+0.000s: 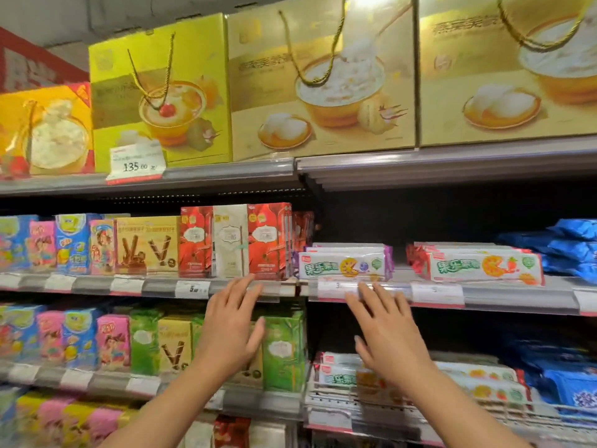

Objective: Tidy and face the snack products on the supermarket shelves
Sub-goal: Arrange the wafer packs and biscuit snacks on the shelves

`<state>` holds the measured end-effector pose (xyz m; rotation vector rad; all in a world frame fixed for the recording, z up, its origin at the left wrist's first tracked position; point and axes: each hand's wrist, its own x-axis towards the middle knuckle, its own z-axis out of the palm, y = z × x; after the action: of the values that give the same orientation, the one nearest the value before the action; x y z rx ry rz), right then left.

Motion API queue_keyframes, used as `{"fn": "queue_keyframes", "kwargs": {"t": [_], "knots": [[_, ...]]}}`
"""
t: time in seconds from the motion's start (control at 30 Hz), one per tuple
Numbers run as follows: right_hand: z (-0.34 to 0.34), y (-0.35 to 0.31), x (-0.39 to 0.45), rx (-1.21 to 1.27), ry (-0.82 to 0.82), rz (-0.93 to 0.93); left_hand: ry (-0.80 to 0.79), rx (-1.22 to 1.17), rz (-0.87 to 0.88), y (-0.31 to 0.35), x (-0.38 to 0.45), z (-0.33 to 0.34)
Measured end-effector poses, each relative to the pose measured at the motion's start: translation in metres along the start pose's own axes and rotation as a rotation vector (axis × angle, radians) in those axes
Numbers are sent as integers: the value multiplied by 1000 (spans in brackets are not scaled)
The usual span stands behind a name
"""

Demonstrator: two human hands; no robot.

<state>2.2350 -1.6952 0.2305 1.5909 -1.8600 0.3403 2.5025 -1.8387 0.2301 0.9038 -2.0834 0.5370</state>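
Red snack boxes [268,240] above left hand [231,328], right hand [384,331] — both spread wide (holding nothing), near shelf edge [484,297]

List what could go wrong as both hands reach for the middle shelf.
The left hand nears the red stick-biscuit box; a nudge might topple the upright row. The right hand may snag the price strip below the long white biscuit packs, which sit at the shelf edge and might slide off.

Top shelf: five gift boxes [319,79]. One readable price tag [137,163]. Two hands [231,328].
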Motion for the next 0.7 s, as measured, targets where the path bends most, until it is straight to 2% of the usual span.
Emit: {"fn": "queue_keyframes", "kwargs": {"t": [0.17, 0.33, 0.53, 0.7], "knots": [[9, -24, 2, -61, 4, 152, -22, 29, -73, -74, -7, -1], [8, -40, 6, -85, -21, 251, -73, -2, -150, -120, -13, 5], [-1, -48, 9, -94, -64, 283, -101, -1, -219, -168, -18, 15], [-11, -54, 9, -90, -70, 297, -108, -27, -210, -181, -18, 16]]}}
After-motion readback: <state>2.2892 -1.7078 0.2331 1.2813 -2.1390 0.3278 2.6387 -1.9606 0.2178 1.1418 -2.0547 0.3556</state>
